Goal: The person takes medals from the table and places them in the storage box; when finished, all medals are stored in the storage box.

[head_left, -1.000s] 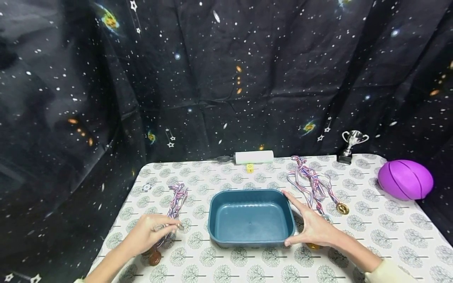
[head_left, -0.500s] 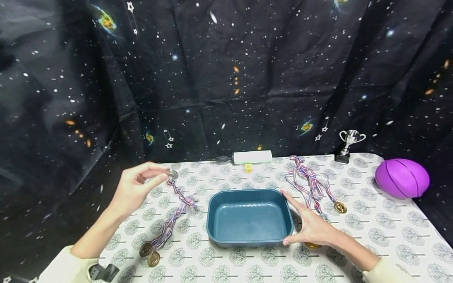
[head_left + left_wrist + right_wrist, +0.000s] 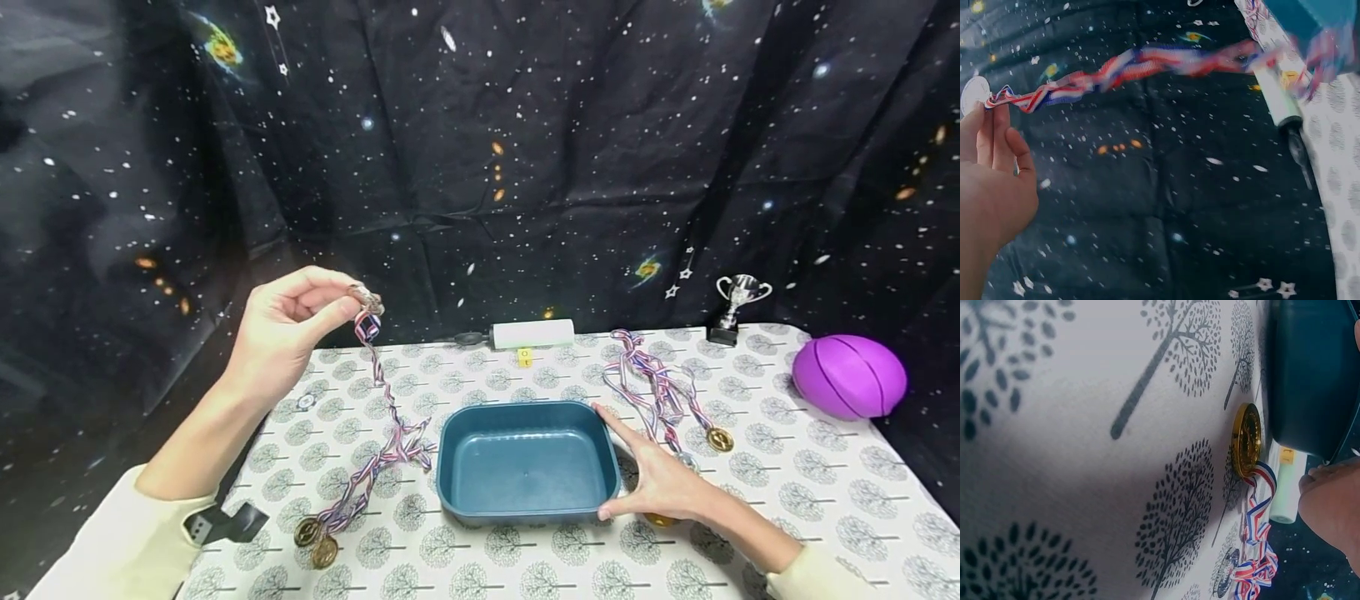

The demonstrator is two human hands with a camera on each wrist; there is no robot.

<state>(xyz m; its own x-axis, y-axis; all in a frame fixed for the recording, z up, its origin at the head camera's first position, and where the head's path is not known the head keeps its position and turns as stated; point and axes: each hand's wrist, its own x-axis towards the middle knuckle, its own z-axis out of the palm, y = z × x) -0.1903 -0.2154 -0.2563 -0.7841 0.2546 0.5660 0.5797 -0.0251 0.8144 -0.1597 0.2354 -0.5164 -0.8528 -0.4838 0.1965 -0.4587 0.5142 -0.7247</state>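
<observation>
My left hand (image 3: 281,333) pinches a silver medal (image 3: 366,298) between thumb and fingers, raised over the table's left side. Its red, white and blue ribbon (image 3: 382,379) hangs down, twisted, and runs into a tangle of ribbons on the table. Two bronze-gold medals (image 3: 324,551) lie at the tangle's near end. The left wrist view shows the ribbon (image 3: 1141,65) stretched away from the fingers. With thumb and fingers spread across its right end, my right hand (image 3: 663,483) holds a teal plastic tub (image 3: 528,475) with nothing inside.
Right of the tub lie more tangled ribbons (image 3: 660,379) with a gold medal (image 3: 720,439); another gold medal (image 3: 1247,440) lies below my right hand. Farther back are a white cylinder (image 3: 532,333), a yellow letter cube (image 3: 524,357), a silver trophy (image 3: 738,304) and a purple ball (image 3: 849,377).
My left hand has risen from the table with the silver medal, drawing its ribbon up and the tangle rightward towards the tub. The right hand has stayed at the tub.
</observation>
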